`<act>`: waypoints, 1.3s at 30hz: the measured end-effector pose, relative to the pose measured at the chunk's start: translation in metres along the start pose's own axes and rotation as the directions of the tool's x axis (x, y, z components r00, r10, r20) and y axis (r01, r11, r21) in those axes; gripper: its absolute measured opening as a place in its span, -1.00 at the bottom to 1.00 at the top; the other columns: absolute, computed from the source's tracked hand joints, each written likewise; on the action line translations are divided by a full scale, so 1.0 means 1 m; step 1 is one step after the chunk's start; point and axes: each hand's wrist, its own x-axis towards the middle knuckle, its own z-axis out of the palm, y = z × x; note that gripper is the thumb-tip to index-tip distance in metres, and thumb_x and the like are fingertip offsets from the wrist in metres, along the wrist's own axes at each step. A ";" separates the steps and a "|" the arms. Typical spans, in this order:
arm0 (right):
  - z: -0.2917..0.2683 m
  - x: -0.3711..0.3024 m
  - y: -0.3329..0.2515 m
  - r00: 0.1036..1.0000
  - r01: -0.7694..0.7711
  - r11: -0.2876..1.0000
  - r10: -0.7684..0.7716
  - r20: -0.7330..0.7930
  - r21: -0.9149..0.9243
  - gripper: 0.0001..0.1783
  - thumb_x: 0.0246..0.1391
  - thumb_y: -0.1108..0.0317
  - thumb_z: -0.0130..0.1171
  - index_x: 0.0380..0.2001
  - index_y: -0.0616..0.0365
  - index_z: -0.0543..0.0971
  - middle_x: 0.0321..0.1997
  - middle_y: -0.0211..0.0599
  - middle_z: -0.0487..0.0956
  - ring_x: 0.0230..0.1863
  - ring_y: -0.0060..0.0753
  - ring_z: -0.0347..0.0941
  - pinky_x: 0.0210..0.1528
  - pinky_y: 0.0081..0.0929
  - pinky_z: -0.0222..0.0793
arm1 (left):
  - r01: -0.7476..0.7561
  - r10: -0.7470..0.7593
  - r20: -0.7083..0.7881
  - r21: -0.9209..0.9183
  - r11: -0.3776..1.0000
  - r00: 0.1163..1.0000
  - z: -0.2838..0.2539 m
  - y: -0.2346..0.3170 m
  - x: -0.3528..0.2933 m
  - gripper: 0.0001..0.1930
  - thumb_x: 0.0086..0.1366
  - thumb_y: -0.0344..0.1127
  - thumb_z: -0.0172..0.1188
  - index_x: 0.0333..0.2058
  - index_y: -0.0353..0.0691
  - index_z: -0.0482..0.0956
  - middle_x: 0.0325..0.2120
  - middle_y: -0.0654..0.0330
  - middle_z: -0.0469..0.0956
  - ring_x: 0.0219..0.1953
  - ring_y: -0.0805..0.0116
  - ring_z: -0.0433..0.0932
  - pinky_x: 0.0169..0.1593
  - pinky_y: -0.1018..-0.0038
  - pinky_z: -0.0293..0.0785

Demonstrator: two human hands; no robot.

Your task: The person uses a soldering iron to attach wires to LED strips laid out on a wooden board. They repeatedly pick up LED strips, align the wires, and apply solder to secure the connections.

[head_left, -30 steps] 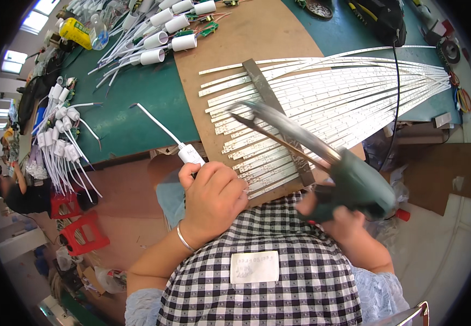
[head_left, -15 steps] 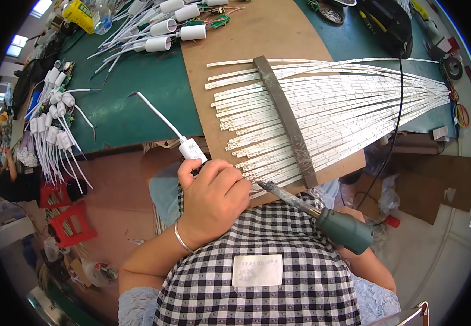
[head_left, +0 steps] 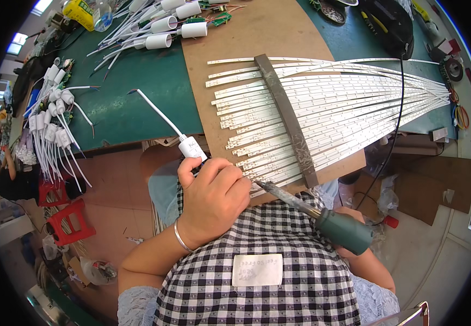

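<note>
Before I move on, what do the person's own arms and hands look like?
Both forearms are bare below pale blue lace sleeves. The ungloved left hand has a thin silver-coloured bangle at its wrist. The right hand, partly hidden, shows no glove.

Head-worn left fisheye, facing down: hands [head_left: 216,191] near, bench [head_left: 151,117] beyond.

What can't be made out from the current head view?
All in the head view:
Right hand: most fingers are hidden behind the green-handled soldering iron.
White housing: its near end is covered by the left hand.
Iron's tip: too small to tell whether it touches the white strips.
Black bag: cut off by the upper edge.
</note>
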 end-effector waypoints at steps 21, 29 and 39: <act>0.000 0.003 -0.008 0.981 -0.158 0.976 0.172 -0.086 0.151 -0.76 -0.07 0.32 0.18 -0.35 0.28 0.58 -0.41 -0.25 0.59 -0.46 -0.42 0.54 -0.36 -0.54 0.45 | 0.063 -0.060 0.027 -0.111 0.992 0.998 -0.009 0.003 0.005 -0.82 -0.05 -0.41 0.33 -0.41 -0.09 0.57 -0.44 0.35 0.47 -0.27 0.35 0.48 -0.01 0.24 0.08; -0.001 0.000 -0.008 0.973 -0.205 0.961 0.220 -0.065 0.186 -0.72 -0.01 0.29 0.15 -0.31 0.32 0.56 -0.43 -0.28 0.57 -0.49 -0.46 0.52 -0.37 -0.56 0.44 | -0.002 -0.008 -0.059 -0.183 0.983 0.998 0.002 -0.006 -0.002 -0.80 -0.03 -0.45 0.28 -0.37 -0.11 0.56 -0.44 0.34 0.47 -0.33 0.38 0.49 -0.06 0.31 0.11; -0.004 -0.017 0.004 0.988 -0.153 0.983 0.154 -0.005 -0.101 -0.65 -0.03 0.25 0.24 -0.20 0.24 0.55 -0.22 -0.22 0.57 -0.26 -0.24 0.53 -0.20 -0.43 0.43 | 0.029 -0.035 -0.024 -0.221 0.975 0.999 0.007 -0.002 0.004 -0.78 -0.16 -0.54 0.30 -0.48 -0.15 0.51 -0.44 0.27 0.42 -0.29 0.23 0.42 -0.14 0.34 0.21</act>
